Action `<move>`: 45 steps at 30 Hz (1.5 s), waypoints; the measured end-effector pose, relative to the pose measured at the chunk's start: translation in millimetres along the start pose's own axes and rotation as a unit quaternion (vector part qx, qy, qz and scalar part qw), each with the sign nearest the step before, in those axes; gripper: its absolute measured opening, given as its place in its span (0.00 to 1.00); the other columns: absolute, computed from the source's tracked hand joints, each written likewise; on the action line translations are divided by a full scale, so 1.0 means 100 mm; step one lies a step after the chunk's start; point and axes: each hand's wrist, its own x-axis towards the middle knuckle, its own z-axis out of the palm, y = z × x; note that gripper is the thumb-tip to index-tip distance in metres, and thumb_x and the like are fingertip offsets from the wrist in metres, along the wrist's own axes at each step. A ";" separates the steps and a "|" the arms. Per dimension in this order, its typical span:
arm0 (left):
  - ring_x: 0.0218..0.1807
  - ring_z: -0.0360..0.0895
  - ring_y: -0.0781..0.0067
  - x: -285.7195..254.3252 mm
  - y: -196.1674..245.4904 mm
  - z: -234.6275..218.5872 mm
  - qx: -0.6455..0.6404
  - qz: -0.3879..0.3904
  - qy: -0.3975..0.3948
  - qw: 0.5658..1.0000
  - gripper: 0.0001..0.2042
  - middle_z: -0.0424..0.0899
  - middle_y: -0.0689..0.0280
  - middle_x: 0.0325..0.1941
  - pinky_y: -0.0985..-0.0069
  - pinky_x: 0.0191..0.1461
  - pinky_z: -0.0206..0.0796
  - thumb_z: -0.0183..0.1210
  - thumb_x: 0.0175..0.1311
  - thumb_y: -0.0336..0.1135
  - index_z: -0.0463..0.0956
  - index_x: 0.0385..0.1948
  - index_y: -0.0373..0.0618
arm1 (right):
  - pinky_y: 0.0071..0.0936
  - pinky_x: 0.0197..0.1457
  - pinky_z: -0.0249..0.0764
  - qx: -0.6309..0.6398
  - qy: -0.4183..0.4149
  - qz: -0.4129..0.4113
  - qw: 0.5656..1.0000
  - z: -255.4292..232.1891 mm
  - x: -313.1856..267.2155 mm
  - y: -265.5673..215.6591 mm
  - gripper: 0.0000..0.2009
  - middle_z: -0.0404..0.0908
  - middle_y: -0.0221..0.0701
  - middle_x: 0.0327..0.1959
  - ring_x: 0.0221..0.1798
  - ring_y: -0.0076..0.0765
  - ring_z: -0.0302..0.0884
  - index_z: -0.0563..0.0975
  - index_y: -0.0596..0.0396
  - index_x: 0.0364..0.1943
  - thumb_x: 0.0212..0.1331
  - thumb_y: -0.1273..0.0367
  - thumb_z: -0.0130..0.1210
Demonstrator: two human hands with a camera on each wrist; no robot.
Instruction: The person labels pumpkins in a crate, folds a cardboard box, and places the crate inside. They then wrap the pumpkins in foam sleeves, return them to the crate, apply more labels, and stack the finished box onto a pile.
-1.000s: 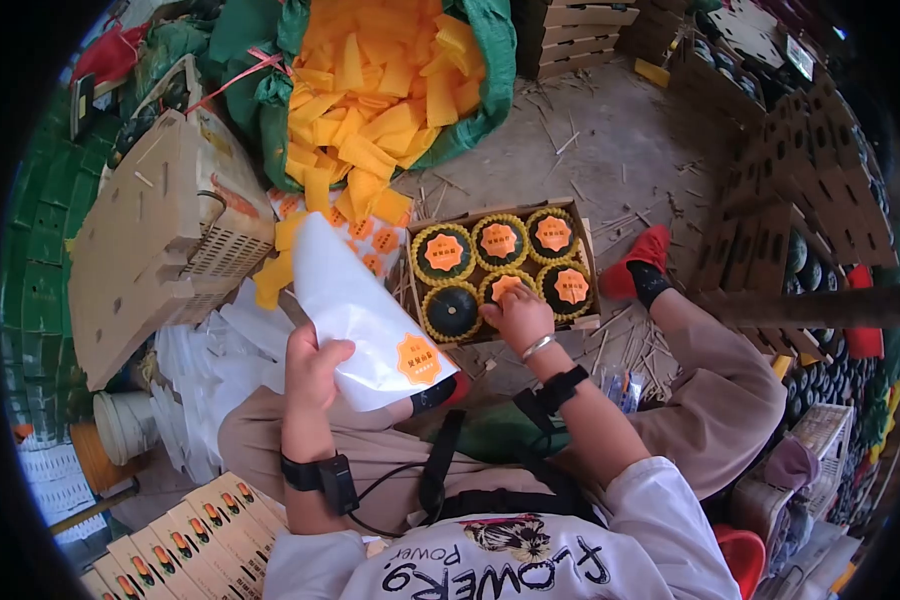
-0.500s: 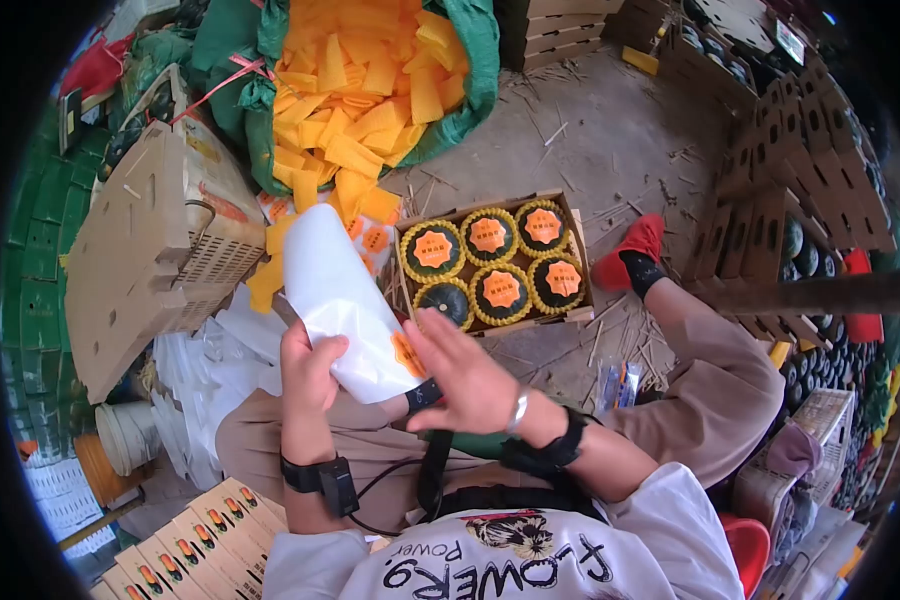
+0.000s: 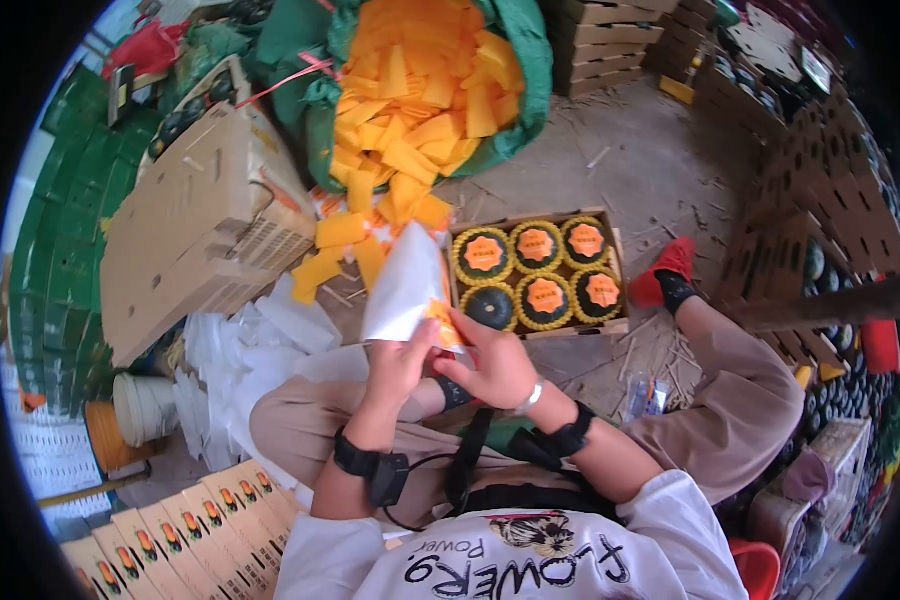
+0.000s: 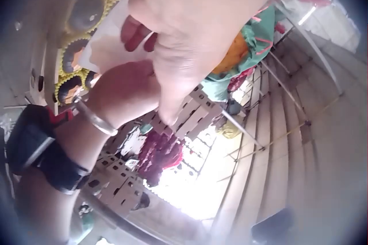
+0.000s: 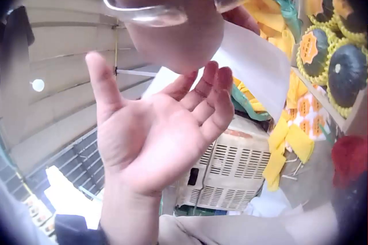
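In the head view my left hand (image 3: 400,360) grips the lower end of a white sticker sheet (image 3: 410,280), which bends upward. My right hand (image 3: 498,368), with a silver bracelet, is close against it, thumb and forefinger pinching at an orange sticker (image 3: 438,312) on the sheet's lower edge. In the left wrist view my left hand overlaps the right fingertips. Ahead, a cardboard box (image 3: 560,334) holds several dark green pumpkins in yellow foam nets. The front-left pumpkin (image 3: 489,307) is bare on top; the others carry orange stickers.
A green sack (image 3: 535,90) spills yellow foam nets (image 3: 410,150) behind the box. A pale crate (image 3: 280,235) with cardboard over it and white plastic bags (image 3: 240,350) are at left. Flat cartons (image 3: 190,525) lie at lower left. Stacked boxes (image 3: 810,220) line the right.
My right hand has left the front-middle pumpkin, whose sticker now shows fully, and come to the sheet's lower edge. My left hand has brought the sheet in beside it. The view has turned slightly left.
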 end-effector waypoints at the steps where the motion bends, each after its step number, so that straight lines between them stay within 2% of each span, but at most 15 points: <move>1: 0.28 0.72 0.83 0.01 -0.04 -0.05 0.044 0.019 -0.001 0.999 0.14 0.76 0.68 0.34 0.84 0.29 0.65 0.55 0.62 0.35 0.70 0.44 0.36 | 0.25 0.41 0.73 0.084 -0.024 0.026 0.996 0.01 -0.01 0.02 0.31 0.79 0.47 0.38 0.38 0.35 0.81 0.65 0.67 0.55 0.48 0.64 0.62; 5: 0.27 0.73 0.76 0.01 -0.07 -0.08 0.225 0.180 -0.023 0.957 0.10 0.77 0.65 0.28 0.78 0.28 0.64 0.58 0.59 0.38 0.74 0.32 0.40 | 0.23 0.37 0.74 0.088 -0.044 0.042 0.994 0.01 0.02 0.01 0.22 0.80 0.42 0.30 0.34 0.28 0.81 0.72 0.61 0.50 0.50 0.69 0.60; 9: 0.24 0.73 0.69 0.01 0.15 -0.08 0.209 0.020 -0.108 0.972 0.13 0.76 0.67 0.20 0.72 0.30 0.64 0.58 0.58 0.43 0.74 0.27 0.40 | 0.23 0.35 0.74 0.086 -0.051 0.028 0.995 0.09 0.05 0.10 0.18 0.80 0.41 0.29 0.33 0.29 0.81 0.73 0.60 0.49 0.51 0.71 0.58; 19: 0.29 0.75 0.50 0.05 -0.08 -0.13 0.311 0.150 -0.087 0.934 0.15 0.78 0.56 0.25 0.63 0.33 0.65 0.47 0.65 0.45 0.70 0.36 0.40 | 0.39 0.32 0.70 0.077 -0.094 -0.002 0.993 0.10 0.09 0.13 0.10 0.75 0.46 0.23 0.28 0.54 0.73 0.74 0.57 0.38 0.52 0.70 0.53; 22: 0.34 0.75 0.45 0.02 -0.16 -0.15 0.365 -0.005 -0.114 0.924 0.15 0.79 0.52 0.29 0.60 0.35 0.65 0.47 0.64 0.45 0.72 0.37 0.41 | 0.40 0.32 0.69 0.039 -0.080 -0.017 0.996 0.20 0.07 0.24 0.09 0.75 0.46 0.23 0.28 0.54 0.73 0.74 0.57 0.37 0.54 0.69 0.52; 26: 0.37 0.76 0.49 0.02 -0.13 -0.21 0.408 -0.039 -0.171 0.896 0.14 0.79 0.51 0.33 0.62 0.38 0.66 0.49 0.63 0.42 0.73 0.38 0.40 | 0.39 0.32 0.70 0.045 -0.118 -0.056 0.990 0.35 0.05 0.54 0.08 0.75 0.45 0.23 0.28 0.54 0.74 0.76 0.58 0.33 0.55 0.68 0.50; 28: 0.33 0.77 0.56 0.03 -0.18 -0.29 0.380 -0.022 -0.180 0.907 0.13 0.80 0.52 0.33 0.68 0.37 0.67 0.51 0.61 0.39 0.74 0.38 0.38 | 0.37 0.33 0.71 0.124 -0.142 0.041 0.981 0.34 0.07 0.66 0.07 0.76 0.45 0.24 0.28 0.52 0.75 0.77 0.58 0.31 0.53 0.69 0.51; 31: 0.37 0.76 0.49 0.03 -0.27 -0.36 0.353 -0.102 -0.082 0.927 0.13 0.79 0.50 0.36 0.65 0.40 0.67 0.51 0.61 0.39 0.73 0.41 0.39 | 0.35 0.33 0.72 0.154 -0.079 0.161 0.972 0.34 0.11 0.89 0.06 0.78 0.43 0.25 0.28 0.49 0.76 0.77 0.59 0.27 0.51 0.70 0.52; 32: 0.38 0.75 0.46 0.05 -0.23 -0.40 0.390 -0.064 -0.051 0.917 0.13 0.78 0.49 0.36 0.62 0.41 0.66 0.50 0.61 0.39 0.74 0.40 0.40 | 0.35 0.33 0.73 0.147 -0.041 0.195 0.969 0.32 0.13 0.97 0.06 0.78 0.42 0.25 0.29 0.48 0.77 0.77 0.59 0.27 0.50 0.70 0.53; 34: 0.41 0.73 0.41 0.11 -0.10 -0.49 0.459 0.011 0.015 0.888 0.13 0.78 0.47 0.36 0.57 0.43 0.64 0.48 0.62 0.39 0.75 0.39 0.41 | 0.33 0.32 0.74 -0.110 0.150 0.086 0.979 0.23 0.21 1.06 0.06 0.80 0.39 0.27 0.29 0.45 0.78 0.78 0.58 0.27 0.48 0.70 0.54; 35: 0.41 0.72 0.41 0.12 -0.02 -0.52 0.471 -0.047 0.054 0.880 0.13 0.78 0.47 0.37 0.58 0.43 0.64 0.47 0.62 0.38 0.74 0.41 0.39 | 0.32 0.29 0.73 -0.161 0.215 0.008 0.963 0.24 0.28 1.23 0.03 0.79 0.36 0.23 0.26 0.44 0.77 0.76 0.57 0.22 0.46 0.72 0.54; 38: 0.41 0.72 0.40 0.17 -0.07 -0.63 0.464 -0.005 0.148 0.873 0.13 0.77 0.45 0.37 0.58 0.42 0.65 0.46 0.62 0.36 0.73 0.40 0.37 | 0.32 0.26 0.73 -0.313 0.166 -0.057 0.933 0.24 0.41 1.34 0.03 0.78 0.35 0.22 0.22 0.39 0.76 0.77 0.53 0.22 0.45 0.70 0.56; 40: 0.40 0.75 0.46 0.20 0.05 -0.57 0.357 -0.114 0.169 0.912 0.13 0.78 0.47 0.35 0.61 0.40 0.67 0.46 0.63 0.34 0.72 0.41 0.33 | 0.33 0.27 0.73 -0.402 0.039 0.013 0.915 0.49 0.38 1.48 0.03 0.77 0.34 0.21 0.26 0.38 0.77 0.74 0.52 0.22 0.42 0.70 0.56; 42: 0.38 0.78 0.53 0.24 0.22 -0.45 0.277 -0.189 0.195 0.921 0.13 0.79 0.49 0.34 0.64 0.39 0.68 0.47 0.64 0.33 0.70 0.43 0.32 | 0.33 0.32 0.74 -0.371 0.108 -0.132 0.913 0.62 0.27 1.54 0.04 0.77 0.34 0.26 0.33 0.38 0.78 0.74 0.52 0.21 0.41 0.70 0.57; 45: 0.37 0.77 0.68 0.54 -0.01 -0.59 0.142 0.012 0.236 0.961 0.14 0.80 0.57 0.33 0.72 0.40 0.68 0.47 0.64 0.32 0.69 0.46 0.30 | 0.33 0.36 0.74 -0.323 0.068 -0.111 0.937 0.52 0.26 1.53 0.03 0.78 0.31 0.30 0.39 0.37 0.78 0.74 0.53 0.22 0.43 0.70 0.55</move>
